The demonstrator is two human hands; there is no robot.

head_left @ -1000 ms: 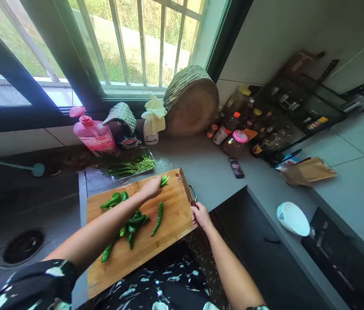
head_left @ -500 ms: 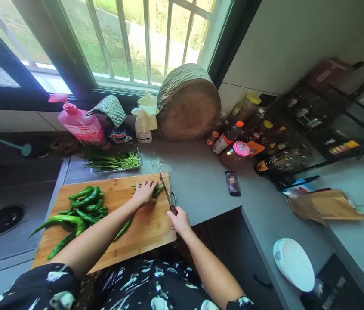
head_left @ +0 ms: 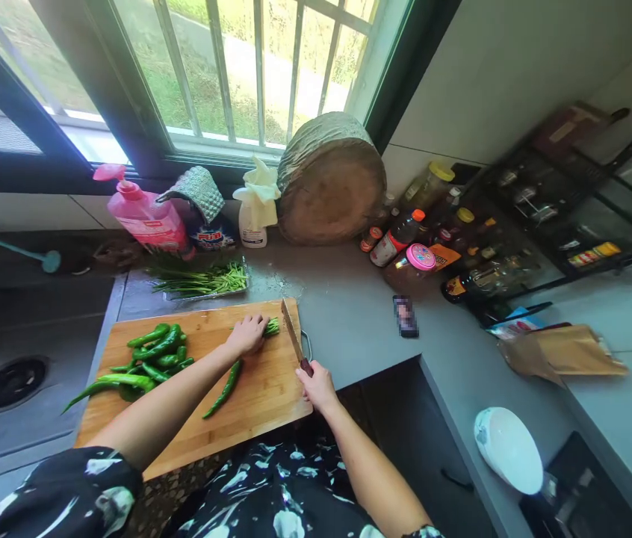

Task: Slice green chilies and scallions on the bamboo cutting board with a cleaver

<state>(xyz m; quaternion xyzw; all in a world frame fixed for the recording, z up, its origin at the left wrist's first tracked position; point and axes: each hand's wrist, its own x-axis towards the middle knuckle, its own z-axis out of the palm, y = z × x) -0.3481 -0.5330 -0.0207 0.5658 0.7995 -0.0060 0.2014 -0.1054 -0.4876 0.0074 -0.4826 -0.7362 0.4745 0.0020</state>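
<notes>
On the wooden cutting board (head_left: 271, 381), my left hand (head_left: 247, 334) is closed over a small bunch of green stalks (head_left: 273, 326), whose cut ends stick out to the right. My right hand (head_left: 317, 383) grips a knife (head_left: 292, 332) by its dark handle. The blade points away from me, near the board's right edge and a little right of the stalks. A single green chili pepper (head_left: 222, 390) lies just below my left hand. Several more green peppers (head_left: 160, 351) are heaped on the board's left side, partly behind my left forearm.
Behind the board stands a clear tray (head_left: 204, 282) of long green stalks. A sink (head_left: 52, 329) is at left. Along the back are a pink pump bottle (head_left: 148, 217), a round wooden block (head_left: 332, 190) and several sauce bottles (head_left: 397, 237). A white bowl (head_left: 509, 452) sits at right.
The knife has moved slightly right, off the stalks, with my right hand. My left hand stays on the bunch, with more cut ends showing. The view has shifted a little.
</notes>
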